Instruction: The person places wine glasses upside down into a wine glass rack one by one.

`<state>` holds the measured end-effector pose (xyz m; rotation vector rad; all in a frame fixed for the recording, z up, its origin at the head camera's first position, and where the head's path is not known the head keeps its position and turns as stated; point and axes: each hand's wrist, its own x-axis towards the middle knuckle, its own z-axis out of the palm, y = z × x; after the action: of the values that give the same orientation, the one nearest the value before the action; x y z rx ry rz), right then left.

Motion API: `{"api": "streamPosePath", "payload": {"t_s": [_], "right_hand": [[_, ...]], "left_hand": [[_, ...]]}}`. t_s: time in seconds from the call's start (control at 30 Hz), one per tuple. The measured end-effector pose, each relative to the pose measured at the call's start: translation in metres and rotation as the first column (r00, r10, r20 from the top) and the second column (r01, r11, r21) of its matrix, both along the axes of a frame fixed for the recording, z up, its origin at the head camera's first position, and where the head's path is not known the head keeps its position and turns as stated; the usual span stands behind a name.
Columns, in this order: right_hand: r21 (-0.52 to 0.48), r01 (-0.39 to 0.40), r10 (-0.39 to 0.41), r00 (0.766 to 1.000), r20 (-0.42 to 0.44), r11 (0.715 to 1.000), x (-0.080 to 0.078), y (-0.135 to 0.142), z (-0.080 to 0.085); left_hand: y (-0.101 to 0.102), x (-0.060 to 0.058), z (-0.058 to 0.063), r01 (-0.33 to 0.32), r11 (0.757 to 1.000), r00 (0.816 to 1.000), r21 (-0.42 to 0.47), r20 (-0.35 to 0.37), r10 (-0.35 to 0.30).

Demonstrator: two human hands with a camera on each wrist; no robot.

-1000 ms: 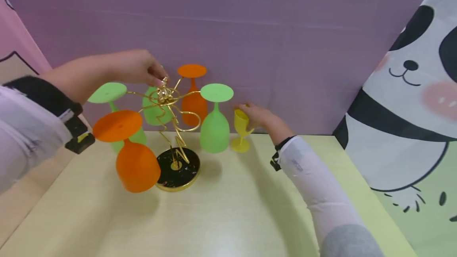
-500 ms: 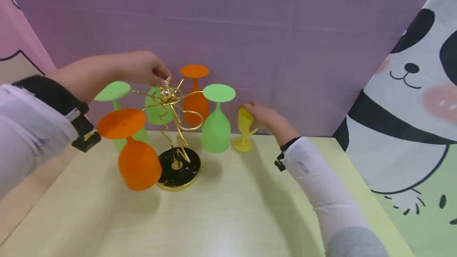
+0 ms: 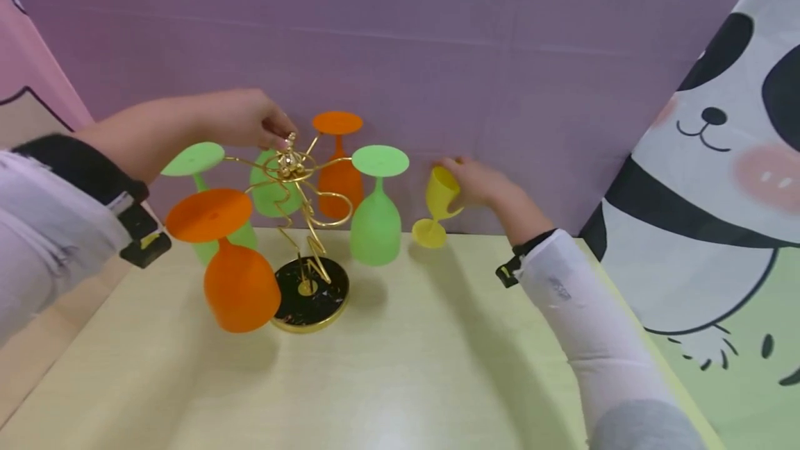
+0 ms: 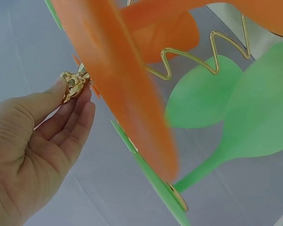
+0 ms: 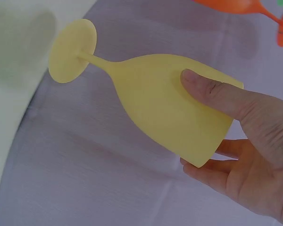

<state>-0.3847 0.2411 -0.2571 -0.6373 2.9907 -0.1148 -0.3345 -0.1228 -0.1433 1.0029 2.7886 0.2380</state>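
My left hand [image 3: 250,120] pinches the gold finial [image 4: 74,87] on top of a gold wire glass rack [image 3: 312,221]. Upside down by their feet on the rack hang several goblets: an orange goblet [image 3: 240,290] at the front left, another orange goblet [image 3: 340,182] at the back, and green goblets, one green goblet [image 3: 375,228] on the right. To the right of the rack my right hand [image 3: 478,186] grips a yellow goblet [image 5: 165,103] by its bowl, thumb on one side and fingers on the other. The yellow goblet is tilted, foot down, and raised off the table.
The rack stands on a round black base [image 3: 312,297] with a gold rim, on a pale wooden table [image 3: 387,367]. A purple cloth wall [image 3: 531,123] rises right behind the table. A panda-print panel [image 3: 700,248] is on the right.
My right hand has lifted the yellow goblet off the table, moved it slightly right and tilted it. My left hand stays on the finial, and the rack has not visibly moved.
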Motion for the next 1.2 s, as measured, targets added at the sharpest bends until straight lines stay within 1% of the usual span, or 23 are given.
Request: {"api": "streamPosePath", "payload": {"t_s": [0.1, 0.27, 0.5, 0.63, 0.73, 0.83, 0.93, 1.03, 1.1, 1.2], "right_hand": [[-0.02, 0.002, -0.002, 1.0, -0.02, 1.0, 0.004, 0.003, 0.009], [-0.046, -0.003, 0.0, 0.998, -0.063, 0.999, 0.012, 0.01, 0.027], [-0.086, 0.022, -0.033, 0.992, -0.123, 0.996, 0.027, 0.024, 0.055], [-0.141, 0.037, -0.061, 0.984, -0.17, 0.989, 0.041, 0.034, 0.065], [-0.205, 0.04, -0.087, 0.97, -0.225, 0.978, 0.054, 0.041, 0.07], [-0.271, 0.032, -0.112, 0.952, -0.284, 0.962, 0.066, 0.047, 0.074], [-0.32, 0.031, -0.145, 0.93, -0.338, 0.947, 0.077, 0.052, 0.075], [-0.381, 0.033, -0.192, 0.901, -0.388, 0.924, 0.088, 0.057, 0.073], [-0.434, 0.029, -0.233, 0.874, -0.426, 0.901, 0.096, 0.059, 0.07], [-0.527, 0.017, -0.31, 0.824, -0.474, 0.85, 0.107, 0.058, 0.065]], "left_hand": [[0.0, 0.002, 0.0, -0.02, 1.0, 1.0, 0.008, 0.022, 0.02], [-0.001, 0.001, -0.002, -0.021, 1.0, 0.999, 0.004, 0.028, 0.021], [0.0, 0.0, -0.004, -0.025, 1.0, 1.0, -0.01, 0.002, 0.025], [0.002, 0.001, -0.005, -0.048, 0.999, 0.999, -0.019, -0.026, 0.047], [0.004, 0.005, -0.004, -0.096, 0.995, 0.994, -0.008, -0.063, 0.095], [0.007, 0.014, -0.001, -0.157, 0.986, 0.983, 0.053, -0.092, 0.161], [0.012, 0.028, 0.004, -0.208, 0.965, 0.968, 0.157, -0.108, 0.226], [0.015, 0.046, 0.006, -0.209, 0.934, 0.958, 0.289, -0.132, 0.255], [0.017, 0.059, 0.005, -0.186, 0.899, 0.952, 0.397, -0.154, 0.265], [0.019, 0.079, 0.0, -0.126, 0.838, 0.943, 0.531, -0.199, 0.268]]}}
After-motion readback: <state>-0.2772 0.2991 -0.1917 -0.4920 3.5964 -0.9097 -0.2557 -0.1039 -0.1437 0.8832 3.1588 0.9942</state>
